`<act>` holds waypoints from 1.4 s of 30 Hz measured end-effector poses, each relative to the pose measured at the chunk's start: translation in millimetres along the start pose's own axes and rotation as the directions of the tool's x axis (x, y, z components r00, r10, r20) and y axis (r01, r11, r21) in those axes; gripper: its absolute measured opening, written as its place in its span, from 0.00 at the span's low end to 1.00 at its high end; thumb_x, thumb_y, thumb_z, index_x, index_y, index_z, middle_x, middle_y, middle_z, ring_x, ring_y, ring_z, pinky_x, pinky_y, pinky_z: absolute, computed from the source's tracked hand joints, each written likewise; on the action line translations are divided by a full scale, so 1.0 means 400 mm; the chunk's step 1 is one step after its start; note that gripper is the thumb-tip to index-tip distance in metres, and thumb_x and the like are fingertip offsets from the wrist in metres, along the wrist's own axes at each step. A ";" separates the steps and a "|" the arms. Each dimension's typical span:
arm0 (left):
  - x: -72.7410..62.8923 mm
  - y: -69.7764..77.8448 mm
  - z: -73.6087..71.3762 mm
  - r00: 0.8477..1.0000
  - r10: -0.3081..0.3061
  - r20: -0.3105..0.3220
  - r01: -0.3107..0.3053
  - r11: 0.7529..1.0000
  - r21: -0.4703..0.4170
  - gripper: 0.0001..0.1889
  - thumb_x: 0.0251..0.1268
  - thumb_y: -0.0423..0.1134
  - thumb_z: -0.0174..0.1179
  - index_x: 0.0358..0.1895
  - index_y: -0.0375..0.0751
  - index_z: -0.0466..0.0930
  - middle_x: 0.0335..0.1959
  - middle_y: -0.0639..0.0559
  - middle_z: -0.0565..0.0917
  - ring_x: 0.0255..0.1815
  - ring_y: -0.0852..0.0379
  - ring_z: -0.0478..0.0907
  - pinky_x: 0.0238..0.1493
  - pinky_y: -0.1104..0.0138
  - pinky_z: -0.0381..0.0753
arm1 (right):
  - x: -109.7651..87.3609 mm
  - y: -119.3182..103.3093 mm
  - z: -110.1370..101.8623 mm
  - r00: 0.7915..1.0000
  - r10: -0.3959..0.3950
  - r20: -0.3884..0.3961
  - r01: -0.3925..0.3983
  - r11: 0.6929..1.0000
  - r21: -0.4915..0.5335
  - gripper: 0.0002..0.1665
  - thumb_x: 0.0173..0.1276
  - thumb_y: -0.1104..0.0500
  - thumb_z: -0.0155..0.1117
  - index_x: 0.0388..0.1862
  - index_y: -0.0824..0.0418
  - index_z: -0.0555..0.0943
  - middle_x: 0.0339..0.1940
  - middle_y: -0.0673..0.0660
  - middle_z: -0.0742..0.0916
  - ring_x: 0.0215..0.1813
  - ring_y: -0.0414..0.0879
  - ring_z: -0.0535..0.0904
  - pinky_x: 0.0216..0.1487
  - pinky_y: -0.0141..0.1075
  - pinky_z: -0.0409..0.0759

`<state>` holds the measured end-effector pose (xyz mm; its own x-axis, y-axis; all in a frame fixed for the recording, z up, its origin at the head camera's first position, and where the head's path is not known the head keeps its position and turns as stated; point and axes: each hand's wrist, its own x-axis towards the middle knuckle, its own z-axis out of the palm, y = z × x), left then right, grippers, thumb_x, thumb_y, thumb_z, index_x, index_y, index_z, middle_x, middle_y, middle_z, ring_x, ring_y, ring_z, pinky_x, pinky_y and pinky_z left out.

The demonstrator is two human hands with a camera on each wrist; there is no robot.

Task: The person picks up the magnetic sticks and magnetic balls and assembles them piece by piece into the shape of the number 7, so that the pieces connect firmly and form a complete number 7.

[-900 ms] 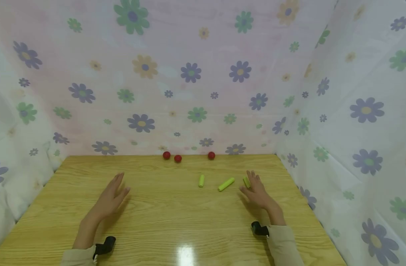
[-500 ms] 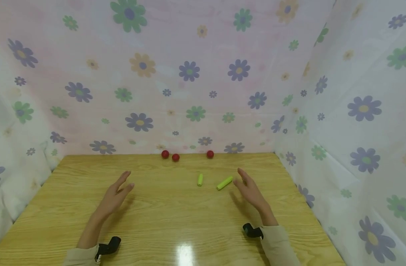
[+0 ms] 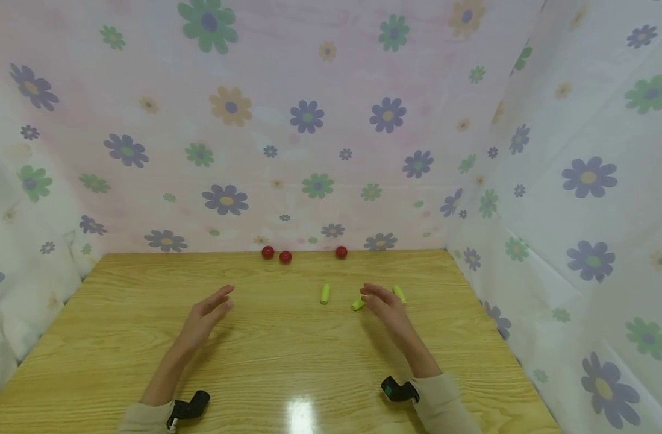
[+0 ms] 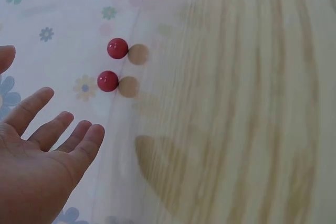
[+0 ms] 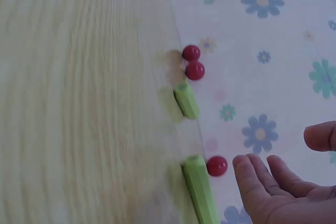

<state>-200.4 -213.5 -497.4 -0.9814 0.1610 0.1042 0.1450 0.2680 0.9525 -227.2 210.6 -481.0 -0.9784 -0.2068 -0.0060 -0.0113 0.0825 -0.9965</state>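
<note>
My left hand is held over the left half of the table, fingers extended and nothing in them. Over on the right, my right hand hovers with relaxed, slightly bent fingers, also holding nothing. It partly hides the middle light-green ribbed stick. A shorter green stick lies left of it, and another green stick lies just beyond the right hand. Three glossy red balls sit along the far edge: one ball, a second ball close beside it, and a third ball farther right.
The wooden table ends at a flower-patterned sheet hanging behind it. Similar sheets hang at both sides. Black wrist cameras, one on the left wrist and one on the right, sit near the sleeves.
Both hands have moved inward, the right one leftward past the rightmost green stick, which shows again. The middle stick is now partly covered. Balls and sticks appear unmoved.
</note>
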 end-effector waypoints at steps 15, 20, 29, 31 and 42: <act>0.009 -0.022 0.043 1.000 0.003 -0.027 -0.006 0.994 -0.105 0.28 0.82 0.41 0.51 0.75 0.29 0.63 0.77 0.32 0.62 0.73 0.31 0.63 0.58 0.79 0.73 | 0.003 0.037 0.122 0.993 0.100 0.061 -0.099 0.995 -0.024 0.31 0.81 0.63 0.50 0.75 0.79 0.59 0.70 0.78 0.71 0.70 0.66 0.71 0.67 0.48 0.76; 0.011 -0.023 0.055 0.998 -0.029 -0.062 0.022 0.993 -0.114 0.27 0.81 0.42 0.53 0.74 0.30 0.66 0.73 0.31 0.68 0.69 0.39 0.71 0.58 0.75 0.77 | 0.009 0.043 0.144 0.995 0.093 0.032 -0.090 0.993 -0.076 0.31 0.80 0.63 0.51 0.74 0.79 0.60 0.68 0.78 0.72 0.69 0.66 0.71 0.64 0.49 0.78; 0.034 -0.015 0.076 0.989 -0.046 -0.137 0.023 0.985 -0.171 0.24 0.80 0.41 0.54 0.70 0.27 0.70 0.68 0.31 0.73 0.58 0.57 0.80 0.56 0.71 0.80 | 0.036 0.041 0.156 0.997 0.078 -0.016 -0.080 0.976 -0.203 0.30 0.80 0.62 0.51 0.74 0.77 0.61 0.67 0.74 0.75 0.65 0.62 0.76 0.58 0.45 0.82; 0.040 -0.014 0.079 0.986 -0.040 -0.162 0.010 0.984 -0.180 0.23 0.79 0.40 0.55 0.68 0.26 0.72 0.66 0.32 0.75 0.57 0.57 0.80 0.55 0.71 0.81 | 0.043 0.037 0.158 0.997 0.075 -0.014 -0.076 0.970 -0.229 0.31 0.80 0.61 0.52 0.74 0.76 0.62 0.67 0.73 0.75 0.63 0.61 0.77 0.57 0.45 0.83; 0.072 -0.018 0.101 0.954 -0.089 -0.285 0.000 0.954 -0.300 0.18 0.77 0.32 0.54 0.61 0.22 0.75 0.55 0.42 0.83 0.48 0.61 0.82 0.51 0.68 0.83 | 0.077 0.038 0.173 0.997 0.072 -0.021 -0.075 0.953 -0.294 0.33 0.76 0.60 0.57 0.73 0.77 0.64 0.63 0.71 0.76 0.44 0.50 0.82 0.48 0.42 0.83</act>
<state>-224.6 -172.5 -513.0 -0.9854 -0.1406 0.0960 0.1011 -0.0290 0.9945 -243.1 138.3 -502.1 -0.9808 -0.1798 -0.0760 0.0020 0.3803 -0.9249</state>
